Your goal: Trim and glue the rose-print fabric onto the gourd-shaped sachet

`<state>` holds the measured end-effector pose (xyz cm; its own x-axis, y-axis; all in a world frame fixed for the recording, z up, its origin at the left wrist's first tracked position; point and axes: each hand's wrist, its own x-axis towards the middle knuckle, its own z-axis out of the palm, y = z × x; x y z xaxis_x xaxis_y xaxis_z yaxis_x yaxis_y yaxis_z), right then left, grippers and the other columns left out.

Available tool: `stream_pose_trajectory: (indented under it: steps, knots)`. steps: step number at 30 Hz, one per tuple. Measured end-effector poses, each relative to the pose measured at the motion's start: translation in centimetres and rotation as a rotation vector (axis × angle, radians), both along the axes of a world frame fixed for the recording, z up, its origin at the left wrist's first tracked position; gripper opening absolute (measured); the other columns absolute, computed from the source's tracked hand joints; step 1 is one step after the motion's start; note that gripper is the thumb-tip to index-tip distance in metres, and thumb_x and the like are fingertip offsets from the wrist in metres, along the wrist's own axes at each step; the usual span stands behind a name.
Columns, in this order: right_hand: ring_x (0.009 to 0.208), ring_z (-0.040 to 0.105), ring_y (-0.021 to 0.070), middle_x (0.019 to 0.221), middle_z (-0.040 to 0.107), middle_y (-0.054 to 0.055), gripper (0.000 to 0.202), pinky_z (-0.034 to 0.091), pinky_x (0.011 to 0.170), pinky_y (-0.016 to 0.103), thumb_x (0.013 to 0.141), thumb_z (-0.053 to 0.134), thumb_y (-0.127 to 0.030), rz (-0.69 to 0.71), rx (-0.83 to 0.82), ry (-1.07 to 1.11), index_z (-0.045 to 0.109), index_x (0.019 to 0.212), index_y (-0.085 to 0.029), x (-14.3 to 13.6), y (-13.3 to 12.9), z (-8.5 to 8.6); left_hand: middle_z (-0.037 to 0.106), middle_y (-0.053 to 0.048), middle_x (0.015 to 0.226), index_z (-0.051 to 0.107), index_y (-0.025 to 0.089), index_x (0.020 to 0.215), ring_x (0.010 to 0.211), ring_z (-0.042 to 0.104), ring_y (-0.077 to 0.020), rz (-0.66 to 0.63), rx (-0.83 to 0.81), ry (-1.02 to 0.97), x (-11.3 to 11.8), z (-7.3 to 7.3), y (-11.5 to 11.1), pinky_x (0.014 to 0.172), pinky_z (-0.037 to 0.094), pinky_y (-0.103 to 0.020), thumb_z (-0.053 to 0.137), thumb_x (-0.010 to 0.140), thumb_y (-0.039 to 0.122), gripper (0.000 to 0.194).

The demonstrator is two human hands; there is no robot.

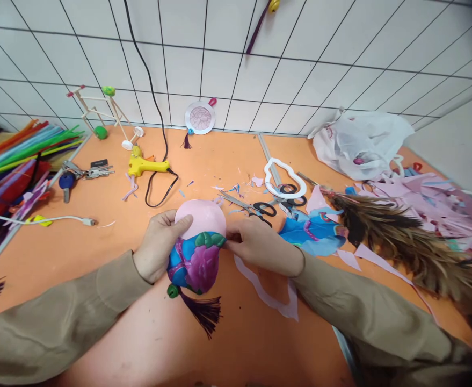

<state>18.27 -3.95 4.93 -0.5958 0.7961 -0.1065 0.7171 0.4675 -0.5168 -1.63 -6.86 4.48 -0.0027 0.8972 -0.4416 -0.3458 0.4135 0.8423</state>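
Head view sets the ornament (187,251) at the centre, in front of us over the orange table (139,349): plain pink above, blue below with a raised purple flower (203,266). Our left hand (159,242) grasps its left side, thumb laid across the pink face. Our right hand (255,244) has its fingers bent against the right edge; we cannot tell whether they pinch it or merely touch. A green bell (173,291) and a dark tassel (204,313) show at the lower end.

Too hard a press from that left thumb could, we judge, dent the pink face, and a sharp tug at the right edge might part its layers. The tassel strands could tangle if we turned the piece carelessly.

Just beyond our right hand lie scissors (239,203), blades slightly apart; a backward sweep of the knuckles might meet them. Below the right wrist, a pale pink cut-out (260,290) lies where our sleeve could drag or crease it.

Farther off, the yellow glue gun (149,165) rests with its cord (149,194) looped near our left hand; catching that loop could pull the tool over. Whether it is hot, we cannot tell.
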Motion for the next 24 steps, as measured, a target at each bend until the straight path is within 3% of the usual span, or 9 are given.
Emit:
stream_pose_trajectory:
  steps: [2,5,9,11,13,17,21,24]
  knots:
    - [0.049,0.038,0.0088,0.049,0.044,-0.004,0.03,0.026,0.05,0.024,0.082,0.061,-0.019,0.033,-0.041,0.126,0.055,0.054,-0.016,0.2,0.4,0.0,0.073,-0.008,0.065,0.073,0.009,0.078,0.056,0.067,-0.0199,0.012,0.005,0.002,0.0,-0.1,0.0,0.054,0.053,-0.029,0.088,0.059,0.034,0.036]
    - [0.05,0.043,0.0083,0.052,0.049,-0.004,0.017,0.03,0.051,0.022,0.078,0.06,-0.012,0.032,-0.107,0.244,0.061,0.061,-0.015,0.5,0.9,0.1,0.073,-0.008,0.067,0.073,0.009,0.079,0.059,0.068,-0.021,0.036,0.017,-0.012,-0.1,-0.2,0.1,0.057,0.055,-0.03,0.088,0.059,0.034,0.035]
    - [0.052,0.051,0.0099,0.057,0.056,-0.003,0.008,0.036,0.05,0.021,0.076,0.062,-0.017,0.06,-0.383,0.291,0.068,0.08,-0.014,0.5,1.3,0.3,0.074,-0.009,0.068,0.072,0.009,0.077,0.057,0.067,-0.0192,0.066,0.031,-0.01,-0.1,-0.4,0.2,0.055,0.054,-0.028,0.087,0.06,0.036,0.035]
    - [0.05,0.049,0.01,0.054,0.054,-0.003,0.01,0.036,0.048,0.022,0.076,0.064,-0.023,0.053,-0.492,0.28,0.064,0.07,-0.014,0.5,1.4,0.3,0.074,-0.009,0.067,0.072,0.009,0.079,0.057,0.067,-0.0185,0.089,0.039,-0.011,-0.1,-0.6,0.3,0.056,0.054,-0.028,0.087,0.06,0.036,0.037]
    - [0.05,0.045,0.0096,0.052,0.049,-0.004,0.021,0.035,0.047,0.022,0.077,0.064,-0.026,0.058,-0.501,0.286,0.056,0.061,-0.015,0.5,1.4,0.4,0.074,-0.008,0.068,0.072,0.01,0.082,0.057,0.067,-0.0181,0.114,0.051,-0.011,-0.1,-0.6,0.3,0.058,0.054,-0.029,0.087,0.06,0.037,0.038]
    - [0.057,0.045,0.0103,0.059,0.05,-0.004,0.013,0.036,0.053,0.022,0.078,0.057,-0.017,0.15,-0.339,0.361,0.054,0.065,-0.017,0.6,0.8,1.4,0.074,-0.007,0.067,0.072,0.011,0.079,0.058,0.066,-0.0183,0.107,0.084,-0.006,0.1,-0.4,0.2,0.059,0.054,-0.029,0.086,0.061,0.037,0.035]
    - [0.064,0.046,0.0128,0.067,0.053,-0.001,0.01,0.038,0.061,0.026,0.074,0.054,-0.012,0.14,0.078,0.337,0.048,0.07,-0.019,0.7,-0.2,2.6,0.07,-0.004,0.06,0.071,0.012,0.074,0.047,0.058,-0.0123,0.051,0.083,-0.016,0.6,0.1,0.0,0.047,0.045,-0.023,0.084,0.064,0.039,0.032]
    - [0.062,0.046,0.0122,0.067,0.055,-0.001,0.01,0.037,0.06,0.025,0.073,0.051,-0.009,0.153,0.236,0.353,0.049,0.072,-0.019,0.9,-0.9,3.4,0.067,-0.002,0.056,0.069,0.013,0.07,0.046,0.057,-0.0122,0.01,0.055,-0.074,1.2,0.6,-0.2,0.046,0.045,-0.023,0.084,0.064,0.039,0.031]
